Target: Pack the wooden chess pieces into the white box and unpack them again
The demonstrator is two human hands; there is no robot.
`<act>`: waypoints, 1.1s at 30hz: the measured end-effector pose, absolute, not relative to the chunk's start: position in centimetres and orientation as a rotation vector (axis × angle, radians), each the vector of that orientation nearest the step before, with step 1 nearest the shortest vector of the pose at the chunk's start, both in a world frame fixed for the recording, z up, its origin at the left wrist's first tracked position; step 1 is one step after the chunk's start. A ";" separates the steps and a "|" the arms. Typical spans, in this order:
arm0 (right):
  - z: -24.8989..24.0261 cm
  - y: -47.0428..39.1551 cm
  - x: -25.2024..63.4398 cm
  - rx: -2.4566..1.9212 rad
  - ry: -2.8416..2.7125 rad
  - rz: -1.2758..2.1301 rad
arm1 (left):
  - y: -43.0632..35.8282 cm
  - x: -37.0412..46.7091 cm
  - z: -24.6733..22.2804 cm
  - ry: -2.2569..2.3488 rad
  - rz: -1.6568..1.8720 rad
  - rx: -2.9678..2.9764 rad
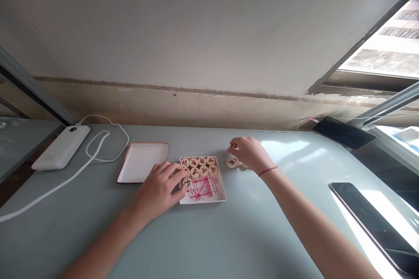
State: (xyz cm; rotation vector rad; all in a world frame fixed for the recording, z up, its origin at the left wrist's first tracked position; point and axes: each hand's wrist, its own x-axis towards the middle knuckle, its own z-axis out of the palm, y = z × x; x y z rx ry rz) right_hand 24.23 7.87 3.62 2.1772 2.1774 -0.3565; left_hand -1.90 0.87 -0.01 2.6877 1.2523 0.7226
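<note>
A shallow white box [221, 192] holds two rows of round Chinese chess pieces [203, 170] with red characters, and red lines show on its bare floor. At the box's left side, my left hand [163, 185] has thumb and forefinger closed on a chess piece with a black character [187, 182], below the second row. To the right of the box, my right hand [248, 151] pinches another chess piece [234, 146] just above the table. Under that hand lie a few loose chess pieces [231, 163], partly hidden by it.
Left of the box lies a white lid [146, 161]. A white power bank [62, 148] with a white cable [70, 178] is at the far left. On the right are a phone [343, 132] by the wall and a dark tablet-like device [376, 226]. The wall [176, 109] bounds the table's back.
</note>
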 end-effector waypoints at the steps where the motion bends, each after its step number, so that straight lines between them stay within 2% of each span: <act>1: 4.0 7.1 23.9 2.188 2.283 -0.447 | 0.8 -1.8 0.1 1.245 0.761 2.690; 5: 4.2 2.5 21.6 2.070 2.640 -1.221 | 0.0 -0.7 0.0 1.190 0.889 2.679; 8: 3.2 -0.2 19.8 1.930 2.561 -1.812 | -0.6 0.2 -0.5 1.159 0.965 2.672; 15: 1.4 -0.3 20.3 1.906 2.338 -2.359 | -0.9 0.5 -0.6 1.167 0.974 2.620; 20: 1.5 0.7 21.8 2.219 2.377 -2.320 | -0.4 0.6 -0.8 1.203 0.966 2.568; 25: 1.7 0.7 22.3 2.242 2.425 -2.203 | 0.0 1.0 -1.2 1.190 0.903 2.618; 29: 1.6 0.3 22.0 2.218 2.606 -1.891 | 0.3 0.6 -1.5 1.235 0.848 2.626; 33: 1.3 -0.4 21.0 2.104 2.828 -1.432 | 0.5 0.0 -1.4 1.317 0.831 2.644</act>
